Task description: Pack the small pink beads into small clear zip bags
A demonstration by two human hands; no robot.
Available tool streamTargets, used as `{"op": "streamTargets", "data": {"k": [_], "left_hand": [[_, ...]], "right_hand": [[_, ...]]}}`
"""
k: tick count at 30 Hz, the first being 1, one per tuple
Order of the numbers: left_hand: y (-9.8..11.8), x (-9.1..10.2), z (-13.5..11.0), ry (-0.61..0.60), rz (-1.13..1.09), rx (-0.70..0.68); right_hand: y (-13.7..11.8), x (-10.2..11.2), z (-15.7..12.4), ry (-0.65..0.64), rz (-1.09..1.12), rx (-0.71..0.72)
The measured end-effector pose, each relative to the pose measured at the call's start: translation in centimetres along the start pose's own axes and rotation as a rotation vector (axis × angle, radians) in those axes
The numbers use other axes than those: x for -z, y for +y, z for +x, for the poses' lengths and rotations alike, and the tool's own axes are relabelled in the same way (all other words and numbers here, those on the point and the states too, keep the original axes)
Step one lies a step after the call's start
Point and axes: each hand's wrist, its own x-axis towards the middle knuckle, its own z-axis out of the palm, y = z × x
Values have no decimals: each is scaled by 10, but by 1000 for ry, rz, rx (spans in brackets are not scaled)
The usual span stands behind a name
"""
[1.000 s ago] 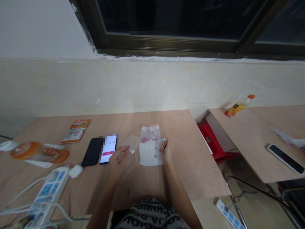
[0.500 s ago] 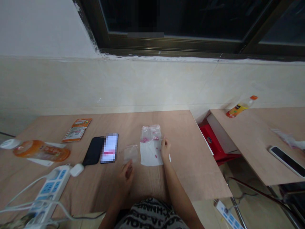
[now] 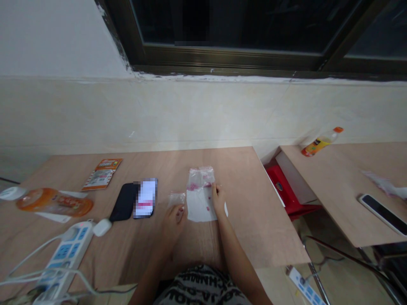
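Left hand (image 3: 172, 232), touching small clear bag (image 3: 177, 199)

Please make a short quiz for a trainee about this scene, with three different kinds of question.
1. Which hand touches the bag with pink pieces, left or right?
2. True or false: the bottle with the orange cap lies on the other desk, to the right.
3. What lies just left of the phone with the lit screen?

Key: 1. The right hand. 2. True. 3. A black phone.
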Motion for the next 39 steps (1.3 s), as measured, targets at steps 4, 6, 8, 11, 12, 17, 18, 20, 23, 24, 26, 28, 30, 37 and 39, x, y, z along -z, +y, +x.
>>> {"op": "streamTargets", "data": {"k": [4,6,8,11,12,17,18,20,23,24,26,28,30,37,39], "left_hand": [[22,-20,39,4,99,-215],[32,-32,58,-31,167,-290],[41,-44,73,-70,234,-346],[49,-58,88,-120,342,-388],[51,-61,91,-136,373,-395],[52,-70,97,-167,461,-403],[51,-70,97,-164,463,-406],[51,-70,98,-159,456,-422],[51,-69,98,-149,440,-446],[52,-68,98,-139,432,-450],[52,-66,99,-108,404,-454],[53,-63,101,-58,356,-453],[52,-59,104,8,281,-448],[51,-34,109,130,-326,-226],[54,-27,106,127,-531,-95]], "right_hand": [[1,-2,1,86,-126,166],[1,-3,2,86,-150,207],[1,-3,2,103,-160,257],[1,-3,1,128,-181,303],[1,-2,1,132,-195,308],[2,0,2,128,-243,245],[3,0,2,128,-238,228],[4,1,2,135,-224,214],[7,2,3,135,-220,220],[8,3,4,133,-223,223],[12,4,4,135,-230,240],[15,4,5,148,-237,270],[17,5,5,167,-236,289],[15,7,3,224,-198,274],[14,8,3,212,-161,262]]}}
